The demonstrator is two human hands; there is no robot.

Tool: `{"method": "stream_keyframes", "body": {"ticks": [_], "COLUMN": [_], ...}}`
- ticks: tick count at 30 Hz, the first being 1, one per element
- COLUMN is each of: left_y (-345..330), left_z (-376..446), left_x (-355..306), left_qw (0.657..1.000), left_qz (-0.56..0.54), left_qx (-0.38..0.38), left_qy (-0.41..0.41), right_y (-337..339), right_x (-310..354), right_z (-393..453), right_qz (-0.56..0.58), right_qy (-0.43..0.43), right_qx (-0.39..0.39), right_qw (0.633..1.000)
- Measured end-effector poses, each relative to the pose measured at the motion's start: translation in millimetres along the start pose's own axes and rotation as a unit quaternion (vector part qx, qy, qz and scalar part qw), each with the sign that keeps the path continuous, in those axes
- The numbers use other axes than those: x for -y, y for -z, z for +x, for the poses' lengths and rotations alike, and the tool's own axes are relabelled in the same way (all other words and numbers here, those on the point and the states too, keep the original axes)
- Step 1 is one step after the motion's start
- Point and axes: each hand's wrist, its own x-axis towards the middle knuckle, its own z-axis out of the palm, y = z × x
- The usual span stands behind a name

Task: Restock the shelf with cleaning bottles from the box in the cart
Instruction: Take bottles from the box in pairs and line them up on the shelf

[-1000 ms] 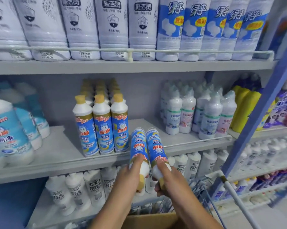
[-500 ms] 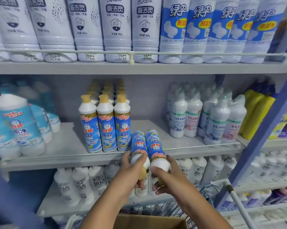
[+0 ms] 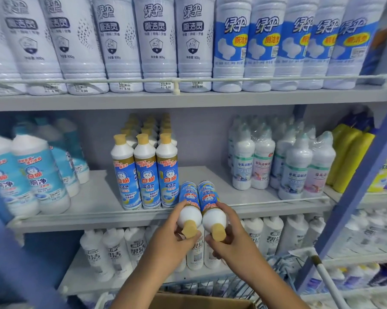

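Nearest the camera, at the bottom edge of the view, the open top of the cardboard box (image 3: 201, 301) sits in the wire cart (image 3: 275, 279); what is left inside the box cannot be seen, so how many bottles remain to be shelved cannot be told. Just above it, the left hand (image 3: 172, 239) grips the shoulder and neck of one blue-labelled bottle (image 3: 188, 206), and the right hand (image 3: 229, 237) grips a second bottle (image 3: 209, 204) the same way. Both bottles are tilted with their tan caps toward the person and their bases pointing at the middle shelf (image 3: 94, 210), side by side and touching, their bases just over the shelf's front edge. Neither stands on the shelf yet, so this pair counts as in hand, not restocked. Farther in, on that shelf, matching bottles already stand upright in three files (image 3: 145, 172) running back toward the rear wall, immediately left of where the held pair is aimed. To the right of those files a bare stretch of shelf lies before the shrink-wrapped white bottles (image 3: 284, 166), which seems the likely place for the new pair. My judgement: the restocking is part done, with room on the shelf for more.
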Motion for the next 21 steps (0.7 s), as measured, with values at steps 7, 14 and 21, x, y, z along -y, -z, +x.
{"method": "stream_keyframes", "body": {"ticks": [7,14,21], "left_y": [10.5,23.3,38.5], "left_z": [9.6,33.8,76.8], "left_x": [-14.1,-48.9,-98.2], "left_qw": [0.991,0.983,0.952], "left_qz": [0.124,0.157,0.296], "left_qx": [-0.002,-0.023,-0.049], "left_qy": [-0.045,-0.095,-0.064], "right_y": [11.2,22.7,33.4], "right_x": [17.2,58.4,97.4], "right_z": [11.8,30.7,74.6], "right_qz": [-0.052,-0.117,-0.221], "right_qy": [0.022,0.036,0.053], "right_qx": [-0.016,-0.009,-0.018], "right_qw": [0.998,0.992,0.974]}}
